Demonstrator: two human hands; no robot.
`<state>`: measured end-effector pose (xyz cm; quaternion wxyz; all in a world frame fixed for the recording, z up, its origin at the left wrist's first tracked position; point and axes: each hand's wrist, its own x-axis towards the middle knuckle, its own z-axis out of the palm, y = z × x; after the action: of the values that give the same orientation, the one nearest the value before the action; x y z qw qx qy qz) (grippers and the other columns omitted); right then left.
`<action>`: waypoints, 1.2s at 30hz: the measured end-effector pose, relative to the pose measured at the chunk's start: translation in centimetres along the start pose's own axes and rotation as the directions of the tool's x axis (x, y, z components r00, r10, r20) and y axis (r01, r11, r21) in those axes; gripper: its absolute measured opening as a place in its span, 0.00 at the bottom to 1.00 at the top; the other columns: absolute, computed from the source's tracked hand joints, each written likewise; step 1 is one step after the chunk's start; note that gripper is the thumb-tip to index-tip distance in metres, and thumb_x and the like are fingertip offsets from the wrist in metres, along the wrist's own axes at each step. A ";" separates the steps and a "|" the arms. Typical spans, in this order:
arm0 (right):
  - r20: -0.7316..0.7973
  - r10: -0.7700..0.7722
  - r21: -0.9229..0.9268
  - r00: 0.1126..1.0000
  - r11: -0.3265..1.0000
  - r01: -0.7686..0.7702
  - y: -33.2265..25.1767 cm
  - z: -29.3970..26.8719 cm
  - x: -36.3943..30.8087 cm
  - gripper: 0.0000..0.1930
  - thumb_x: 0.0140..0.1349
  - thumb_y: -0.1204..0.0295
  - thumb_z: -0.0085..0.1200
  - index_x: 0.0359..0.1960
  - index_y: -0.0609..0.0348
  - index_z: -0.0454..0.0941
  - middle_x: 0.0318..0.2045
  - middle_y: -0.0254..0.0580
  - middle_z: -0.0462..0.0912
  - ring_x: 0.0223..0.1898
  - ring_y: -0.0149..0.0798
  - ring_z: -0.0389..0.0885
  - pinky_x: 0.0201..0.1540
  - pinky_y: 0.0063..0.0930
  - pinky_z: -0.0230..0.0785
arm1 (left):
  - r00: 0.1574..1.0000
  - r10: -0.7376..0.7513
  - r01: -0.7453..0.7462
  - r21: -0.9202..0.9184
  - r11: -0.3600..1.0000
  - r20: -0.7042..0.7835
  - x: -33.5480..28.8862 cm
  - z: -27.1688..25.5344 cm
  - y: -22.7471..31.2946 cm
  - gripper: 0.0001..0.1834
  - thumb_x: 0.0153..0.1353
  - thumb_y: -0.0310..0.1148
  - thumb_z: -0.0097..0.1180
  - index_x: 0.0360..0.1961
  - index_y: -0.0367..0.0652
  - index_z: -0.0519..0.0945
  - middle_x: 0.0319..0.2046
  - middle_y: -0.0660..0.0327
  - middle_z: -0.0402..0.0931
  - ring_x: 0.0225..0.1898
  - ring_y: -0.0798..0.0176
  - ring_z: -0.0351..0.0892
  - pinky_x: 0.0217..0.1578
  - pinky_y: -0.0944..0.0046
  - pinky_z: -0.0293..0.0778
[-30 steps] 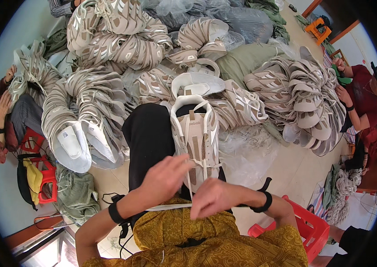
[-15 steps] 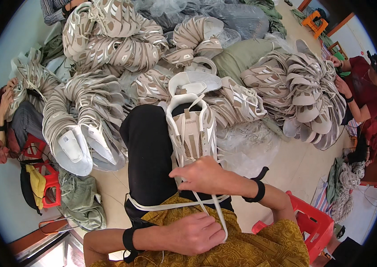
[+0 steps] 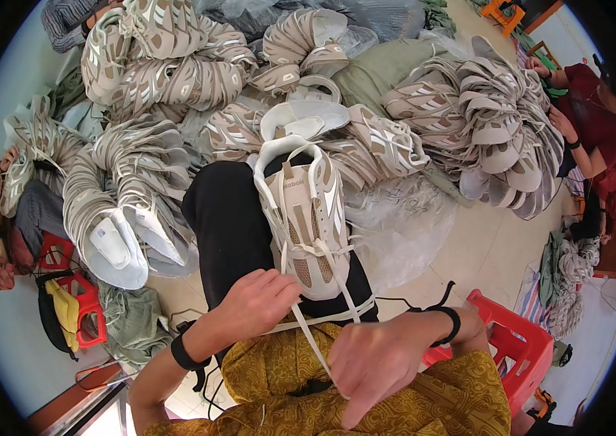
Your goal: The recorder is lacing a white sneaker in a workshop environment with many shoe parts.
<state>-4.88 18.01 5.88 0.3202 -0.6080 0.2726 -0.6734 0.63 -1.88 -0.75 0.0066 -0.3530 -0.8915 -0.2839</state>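
A beige and white sneaker upper [image 3: 304, 211] lies over my leg, its toe toward me, with a cream shoelace [image 3: 340, 280] threaded at the toe end. My left hand [image 3: 258, 304] is closed by the left side of the toe, pinching one strand of the shoelace. Another length runs from beneath that hand down to my right hand [image 3: 379, 360]. A strand from the toe's eyelets also reaches my right hand, which is closed round the shoelace with one finger pointing down. The right fingertips are partly hidden.
Stacked shoe uppers [image 3: 137, 178] rise ahead on the left, and another heap [image 3: 500, 123] on the right. Loops of cord [image 3: 311, 322] cross my lap. A red plastic stool [image 3: 515, 349] stands at my right. People sit at both sides, their hands on uppers.
My left hand has moved up and left to the toe. My right hand has come down and right, away from the upper. The upper shows further left in the view.
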 end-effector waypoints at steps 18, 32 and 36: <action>-0.609 0.177 -0.674 0.773 0.400 -0.622 5.2 -5.0 -6.1 0.20 0.37 0.79 0.60 0.38 0.57 0.79 0.27 0.40 0.79 0.29 0.40 0.76 0.32 0.30 0.70 | 0.950 0.147 -0.308 -0.762 0.569 -0.275 -3.1 -17.1 7.0 0.16 0.65 0.39 0.45 0.25 0.39 0.74 0.14 0.61 0.70 0.11 0.65 0.66 0.12 0.66 0.62; -0.294 0.113 -0.785 0.949 0.538 -0.307 8.3 -2.2 -3.0 0.08 0.46 0.73 0.60 0.30 0.57 0.81 0.14 0.35 0.71 0.17 0.37 0.72 0.20 0.31 0.66 | 0.980 0.155 -0.200 -0.589 0.783 -0.126 -3.1 -9.9 3.8 0.05 0.52 0.32 0.59 0.29 0.44 0.82 0.20 0.62 0.76 0.20 0.61 0.76 0.20 0.62 0.71; -0.351 0.324 -0.450 0.879 0.765 -0.462 7.1 -1.6 -3.5 0.09 0.50 0.69 0.62 0.32 0.57 0.83 0.25 0.39 0.82 0.24 0.38 0.79 0.25 0.29 0.69 | 0.953 -0.299 0.259 -0.651 0.714 0.052 -2.3 -9.0 3.4 0.08 0.52 0.31 0.58 0.34 0.43 0.80 0.21 0.60 0.77 0.23 0.56 0.78 0.25 0.63 0.72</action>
<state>-5.62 16.10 -1.93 0.2408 -0.5092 0.6049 -0.5629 2.85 -5.90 8.03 -0.1336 -0.1863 -0.7793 -0.5832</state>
